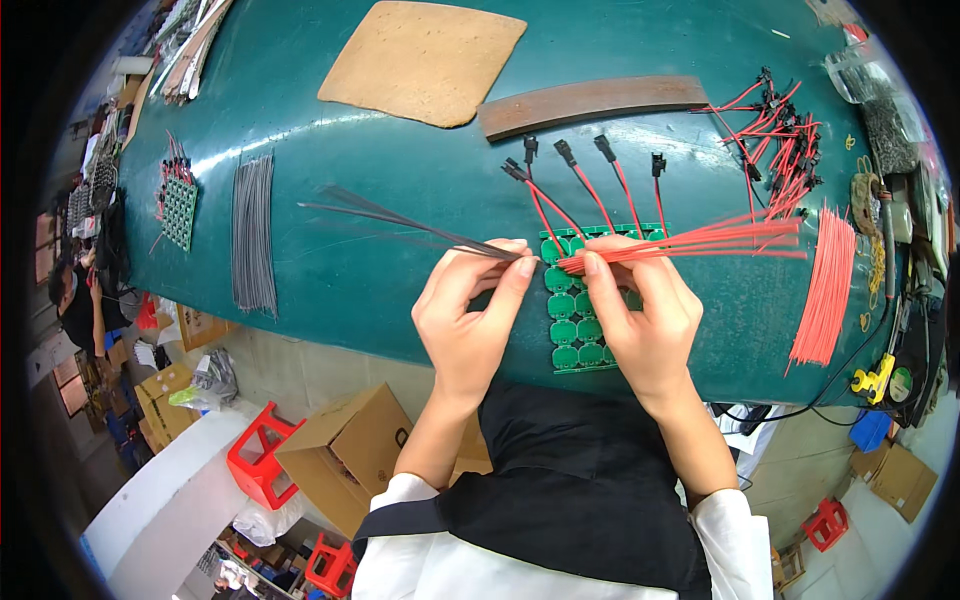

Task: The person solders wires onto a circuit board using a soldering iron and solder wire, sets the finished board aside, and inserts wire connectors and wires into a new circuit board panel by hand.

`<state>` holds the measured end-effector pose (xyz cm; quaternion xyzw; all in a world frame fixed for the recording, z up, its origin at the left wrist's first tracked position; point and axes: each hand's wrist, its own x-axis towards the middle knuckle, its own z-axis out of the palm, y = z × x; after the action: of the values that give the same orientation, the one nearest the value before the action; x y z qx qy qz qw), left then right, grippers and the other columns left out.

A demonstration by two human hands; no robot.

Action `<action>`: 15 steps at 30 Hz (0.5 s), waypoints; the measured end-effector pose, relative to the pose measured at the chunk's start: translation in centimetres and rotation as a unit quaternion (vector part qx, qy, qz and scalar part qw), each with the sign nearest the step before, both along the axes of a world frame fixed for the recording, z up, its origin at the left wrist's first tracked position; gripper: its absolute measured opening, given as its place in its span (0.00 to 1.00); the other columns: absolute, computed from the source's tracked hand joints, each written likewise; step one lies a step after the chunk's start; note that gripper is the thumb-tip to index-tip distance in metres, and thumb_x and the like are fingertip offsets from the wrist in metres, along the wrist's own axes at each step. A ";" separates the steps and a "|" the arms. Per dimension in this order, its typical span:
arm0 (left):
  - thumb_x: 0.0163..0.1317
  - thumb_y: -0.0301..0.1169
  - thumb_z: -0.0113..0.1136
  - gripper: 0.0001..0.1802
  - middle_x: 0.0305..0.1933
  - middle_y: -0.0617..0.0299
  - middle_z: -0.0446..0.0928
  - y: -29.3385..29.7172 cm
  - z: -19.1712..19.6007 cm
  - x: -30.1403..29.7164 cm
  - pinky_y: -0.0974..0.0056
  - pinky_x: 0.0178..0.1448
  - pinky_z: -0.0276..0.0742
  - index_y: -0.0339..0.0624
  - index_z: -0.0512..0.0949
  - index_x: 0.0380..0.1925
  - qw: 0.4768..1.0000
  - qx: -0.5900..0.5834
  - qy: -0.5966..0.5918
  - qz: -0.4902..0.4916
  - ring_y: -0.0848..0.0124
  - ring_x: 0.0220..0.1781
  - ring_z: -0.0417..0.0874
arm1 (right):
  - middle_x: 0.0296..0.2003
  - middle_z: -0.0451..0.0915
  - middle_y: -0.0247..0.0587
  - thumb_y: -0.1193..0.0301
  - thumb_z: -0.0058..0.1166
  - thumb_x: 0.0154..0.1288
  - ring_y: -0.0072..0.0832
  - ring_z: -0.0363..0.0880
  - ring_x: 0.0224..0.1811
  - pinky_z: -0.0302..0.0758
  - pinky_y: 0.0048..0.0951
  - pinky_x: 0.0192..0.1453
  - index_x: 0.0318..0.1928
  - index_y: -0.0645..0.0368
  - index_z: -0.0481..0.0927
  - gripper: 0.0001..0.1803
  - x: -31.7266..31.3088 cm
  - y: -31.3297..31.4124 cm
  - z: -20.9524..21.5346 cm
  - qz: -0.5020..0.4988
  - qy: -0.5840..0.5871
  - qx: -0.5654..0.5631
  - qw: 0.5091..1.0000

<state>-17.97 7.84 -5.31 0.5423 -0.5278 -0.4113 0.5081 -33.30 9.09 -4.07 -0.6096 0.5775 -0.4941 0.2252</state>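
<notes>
My left hand [462, 318] pinches a few thin black wires [400, 219] between thumb and fingertips; they stretch away to the left. A loose bunch of red wires [725, 240] is pinched in my right hand [648, 318] and fans out to the right. The wire ends of both bunches come close together between my hands. Below them lies a green circuit board panel [564, 306] of several joined round-cornered units, partly covered by my right hand. Red leads with black plug connectors [565, 152] rise from its far edge.
A bundle of black wires [255, 235] lies left, beside a smaller board panel [180, 212]. At right are a red wire bundle [824, 290], a heap of connector leads [785, 140] and a yellow-handled tool [874, 380]. A brown bar [590, 105] and tan sheet [425, 60] lie farther back.
</notes>
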 end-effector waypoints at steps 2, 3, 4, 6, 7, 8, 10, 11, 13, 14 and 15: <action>0.57 0.19 0.68 0.07 0.39 0.56 0.84 -0.1 -0.2 -0.1 0.69 0.41 0.85 0.32 0.83 0.36 1.000 0.002 -0.004 0.005 0.70 0.37 0.87 | 0.35 0.84 0.44 0.84 0.62 0.59 0.30 0.86 0.32 0.83 0.26 0.33 0.39 0.68 0.80 0.08 0.1 -0.3 0.0 -0.003 0.005 -0.010 1.000; 0.57 0.19 0.68 0.07 0.39 0.56 0.84 -0.2 -0.1 -0.1 0.69 0.41 0.85 0.32 0.83 0.36 1.000 -0.004 -0.007 0.005 0.70 0.37 0.87 | 0.35 0.84 0.44 0.83 0.63 0.59 0.30 0.86 0.32 0.82 0.26 0.33 0.39 0.68 0.81 0.08 0.1 -0.3 -0.1 -0.002 0.011 -0.016 1.000; 0.57 0.19 0.68 0.07 0.39 0.56 0.84 -0.2 -0.1 -0.1 0.69 0.41 0.85 0.32 0.83 0.36 1.000 -0.009 -0.010 0.004 0.70 0.37 0.87 | 0.35 0.84 0.44 0.83 0.63 0.59 0.30 0.85 0.31 0.82 0.26 0.32 0.39 0.68 0.81 0.08 0.2 -0.3 -0.1 -0.001 0.018 -0.023 1.000; 0.57 0.19 0.68 0.07 0.39 0.56 0.84 -0.2 0.0 -0.2 0.69 0.41 0.85 0.32 0.83 0.36 1.000 -0.014 -0.012 0.004 0.70 0.37 0.87 | 0.35 0.84 0.44 0.83 0.63 0.58 0.30 0.85 0.31 0.81 0.26 0.32 0.39 0.68 0.81 0.08 0.1 -0.3 -0.2 0.002 0.019 -0.021 1.000; 0.56 0.19 0.69 0.07 0.39 0.56 0.84 -0.2 0.0 -0.2 0.69 0.41 0.85 0.32 0.84 0.36 1.000 -0.019 -0.013 0.004 0.70 0.37 0.87 | 0.35 0.84 0.44 0.83 0.63 0.58 0.30 0.85 0.31 0.81 0.27 0.32 0.39 0.67 0.81 0.08 0.1 -0.3 -0.2 0.005 0.020 -0.018 1.000; 0.56 0.19 0.69 0.07 0.39 0.56 0.84 -0.2 -0.1 -0.3 0.69 0.41 0.85 0.32 0.84 0.36 1.000 -0.019 -0.013 0.004 0.70 0.37 0.87 | 0.35 0.84 0.44 0.83 0.63 0.58 0.30 0.85 0.31 0.81 0.27 0.32 0.39 0.67 0.81 0.08 0.1 -0.4 -0.2 0.005 0.020 -0.018 1.000; 0.56 0.19 0.69 0.08 0.39 0.56 0.84 -0.2 -0.1 -0.3 0.69 0.41 0.85 0.32 0.84 0.36 0.999 -0.032 -0.020 0.006 0.70 0.37 0.87 | 0.35 0.84 0.44 0.83 0.63 0.57 0.32 0.85 0.32 0.81 0.28 0.32 0.39 0.67 0.81 0.09 0.2 -0.4 -0.2 0.007 0.022 -0.024 0.999; 0.56 0.19 0.69 0.08 0.39 0.56 0.84 -0.2 -0.2 -0.3 0.69 0.41 0.85 0.32 0.84 0.36 0.999 -0.032 -0.020 0.006 0.70 0.37 0.87 | 0.35 0.84 0.44 0.83 0.63 0.57 0.32 0.85 0.32 0.81 0.28 0.32 0.39 0.67 0.81 0.09 0.2 -0.4 -0.2 0.006 0.022 -0.023 0.999; 0.55 0.18 0.69 0.08 0.38 0.56 0.84 -0.2 -0.2 -0.3 0.69 0.41 0.85 0.32 0.84 0.36 0.999 -0.037 -0.031 0.007 0.70 0.37 0.87 | 0.35 0.84 0.45 0.82 0.64 0.57 0.34 0.84 0.32 0.81 0.29 0.33 0.41 0.67 0.81 0.10 0.2 -0.5 -0.3 0.014 0.056 -0.043 0.997; 0.55 0.18 0.69 0.08 0.38 0.56 0.84 -0.2 -0.2 -0.2 0.69 0.41 0.85 0.32 0.84 0.36 0.999 -0.037 -0.032 0.007 0.70 0.37 0.87 | 0.35 0.84 0.45 0.82 0.64 0.57 0.34 0.84 0.32 0.81 0.29 0.33 0.41 0.67 0.81 0.10 0.2 -0.7 -0.3 0.014 0.056 -0.043 0.997; 0.57 0.18 0.68 0.08 0.40 0.55 0.84 -0.2 -0.1 -0.1 0.69 0.43 0.84 0.31 0.82 0.38 0.998 -0.039 -0.048 -0.009 0.70 0.39 0.87 | 0.35 0.84 0.44 0.81 0.64 0.57 0.35 0.84 0.33 0.81 0.29 0.34 0.42 0.66 0.81 0.11 0.3 -0.9 -0.3 0.025 0.085 -0.054 0.995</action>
<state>-18.06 7.67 -5.38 0.5360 -0.5722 -0.3686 0.4995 -32.98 8.22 -4.40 -0.6748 0.5517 -0.4654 0.1539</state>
